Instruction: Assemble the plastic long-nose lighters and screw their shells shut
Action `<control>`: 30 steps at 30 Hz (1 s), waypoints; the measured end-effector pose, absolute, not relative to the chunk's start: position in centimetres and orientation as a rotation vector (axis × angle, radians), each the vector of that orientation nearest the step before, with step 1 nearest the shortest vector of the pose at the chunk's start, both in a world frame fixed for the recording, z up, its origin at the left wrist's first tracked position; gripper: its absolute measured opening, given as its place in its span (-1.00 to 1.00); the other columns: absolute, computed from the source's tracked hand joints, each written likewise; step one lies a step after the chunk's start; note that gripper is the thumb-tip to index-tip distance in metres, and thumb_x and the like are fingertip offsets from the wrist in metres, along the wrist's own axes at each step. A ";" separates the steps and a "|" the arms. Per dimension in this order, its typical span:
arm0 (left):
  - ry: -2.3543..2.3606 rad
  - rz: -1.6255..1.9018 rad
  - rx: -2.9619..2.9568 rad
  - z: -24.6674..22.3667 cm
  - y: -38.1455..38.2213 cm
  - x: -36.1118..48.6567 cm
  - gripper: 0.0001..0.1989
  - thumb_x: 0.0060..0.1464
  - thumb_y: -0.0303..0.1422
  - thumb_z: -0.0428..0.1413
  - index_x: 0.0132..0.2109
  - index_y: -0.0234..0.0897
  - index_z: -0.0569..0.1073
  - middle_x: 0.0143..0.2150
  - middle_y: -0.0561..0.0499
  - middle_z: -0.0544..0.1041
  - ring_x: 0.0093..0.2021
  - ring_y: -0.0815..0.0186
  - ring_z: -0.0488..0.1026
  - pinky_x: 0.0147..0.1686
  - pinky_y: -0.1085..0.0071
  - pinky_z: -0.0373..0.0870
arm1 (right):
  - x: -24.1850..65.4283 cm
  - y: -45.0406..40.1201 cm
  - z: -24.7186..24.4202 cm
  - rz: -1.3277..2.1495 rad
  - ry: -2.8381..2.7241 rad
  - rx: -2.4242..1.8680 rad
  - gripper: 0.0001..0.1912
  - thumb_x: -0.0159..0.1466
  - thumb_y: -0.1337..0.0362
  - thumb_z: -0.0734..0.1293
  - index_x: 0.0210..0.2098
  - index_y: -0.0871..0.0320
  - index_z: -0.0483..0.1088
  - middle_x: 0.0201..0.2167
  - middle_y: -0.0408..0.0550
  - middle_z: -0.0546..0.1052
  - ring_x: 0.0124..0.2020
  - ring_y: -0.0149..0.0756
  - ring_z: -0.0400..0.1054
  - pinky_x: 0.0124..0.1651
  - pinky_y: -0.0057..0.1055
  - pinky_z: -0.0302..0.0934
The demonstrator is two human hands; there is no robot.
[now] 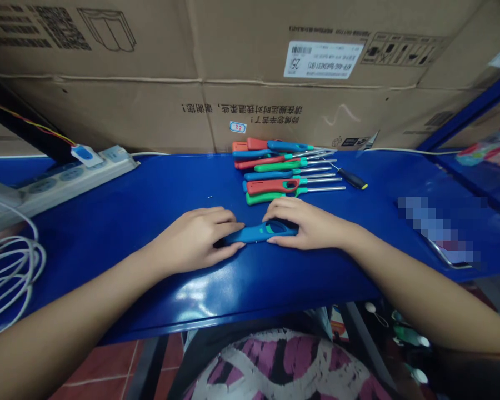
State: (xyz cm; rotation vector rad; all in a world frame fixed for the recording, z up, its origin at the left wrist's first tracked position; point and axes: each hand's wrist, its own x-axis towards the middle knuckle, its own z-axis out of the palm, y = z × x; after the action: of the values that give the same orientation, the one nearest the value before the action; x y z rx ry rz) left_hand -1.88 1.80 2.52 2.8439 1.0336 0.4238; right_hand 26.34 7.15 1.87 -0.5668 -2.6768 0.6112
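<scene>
Purple, grey and black patterned garment (285, 364)

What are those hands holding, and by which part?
A blue lighter: the left hand grips the plain end of its handle, the right hand the other end, by the trigger opening.

One blue lighter handle (253, 234), centre of frame, is held at opposite ends by left hand (210, 233) and right hand (296, 225). Stack of coloured lighters (269, 186), above centre. Screwdriver (352, 179), right of stack. White power strip (70, 175), left. Blue bench (170, 186) beneath; cardboard (141, 111), top.
</scene>
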 end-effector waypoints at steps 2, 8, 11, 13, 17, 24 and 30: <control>1.033 0.422 2.846 2.5 1.8 -1.9 -0.67 0.33 -0.20 0.07 0.07 -0.26 0.57 -0.12 -0.11 0.60 -0.13 0.18 0.56 -0.13 0.29 0.50 | 26.4 7.1 1.8 0.600 -2.683 -0.574 -0.69 0.31 0.12 0.42 -0.02 0.12 0.45 -0.03 0.06 0.52 0.05 -0.14 0.41 0.15 -0.10 0.30; 1.152 0.404 2.861 2.0 0.9 -1.1 -0.68 0.31 -0.17 0.13 0.04 -0.29 0.58 -0.17 -0.09 0.57 -0.18 0.19 0.53 -0.21 0.32 0.48 | 26.0 6.2 1.9 0.283 -2.761 -0.636 -0.64 0.35 0.09 0.38 0.00 0.21 0.48 -0.05 0.14 0.51 -0.02 -0.06 0.42 0.04 -0.07 0.37; 1.216 0.374 2.953 1.7 0.5 -0.7 -0.67 0.32 -0.21 0.11 0.04 -0.37 0.57 -0.21 -0.12 0.56 -0.21 0.16 0.52 -0.24 0.30 0.49 | 25.8 5.8 1.9 0.022 -2.843 -0.597 -0.62 0.40 0.13 0.31 0.02 0.31 0.49 -0.08 0.21 0.54 -0.10 -0.02 0.45 -0.08 -0.09 0.41; 1.206 0.383 2.992 1.5 0.5 -0.7 -0.67 0.33 -0.25 0.09 0.06 -0.39 0.54 -0.19 -0.14 0.57 -0.19 0.14 0.53 -0.23 0.29 0.49 | 25.7 5.8 1.8 -0.082 -2.855 -0.533 -0.62 0.42 0.15 0.27 0.01 0.35 0.48 -0.12 0.21 0.56 -0.15 -0.05 0.47 -0.15 -0.13 0.43; 1.140 0.523 2.902 1.3 1.0 -1.0 -0.68 0.39 -0.22 0.03 0.07 -0.34 0.52 -0.20 -0.09 0.57 -0.21 0.22 0.52 -0.19 0.34 0.47 | 25.8 6.1 1.6 -0.099 -2.759 -0.466 -0.63 0.49 0.14 0.18 -0.02 0.29 0.49 -0.16 0.14 0.60 -0.18 -0.16 0.49 -0.15 -0.25 0.42; 1.034 0.616 2.750 1.4 1.2 -0.8 -0.70 0.43 -0.26 -0.03 0.00 -0.35 0.52 -0.28 -0.06 0.52 -0.25 0.24 0.46 -0.22 0.36 0.40 | 25.8 5.9 1.5 0.093 -2.682 -0.479 -0.68 0.48 0.18 0.22 -0.10 0.26 0.52 -0.25 0.07 0.60 -0.23 -0.21 0.50 -0.17 -0.32 0.38; 1.160 0.616 2.710 1.8 1.6 -1.3 -0.67 0.43 -0.22 -0.06 0.01 -0.33 0.50 -0.17 -0.10 0.56 -0.16 0.20 0.51 -0.14 0.31 0.43 | 26.9 6.8 2.5 0.200 -2.624 -0.725 -0.75 0.42 0.11 0.31 -0.12 0.15 0.52 -0.19 -0.02 0.64 -0.17 -0.24 0.53 -0.14 -0.37 0.31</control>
State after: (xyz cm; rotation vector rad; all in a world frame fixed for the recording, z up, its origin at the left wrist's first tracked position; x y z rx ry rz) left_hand -1.27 1.64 1.85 2.7101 1.1602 0.6161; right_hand 26.87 6.79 2.48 -0.7246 -2.6242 0.1998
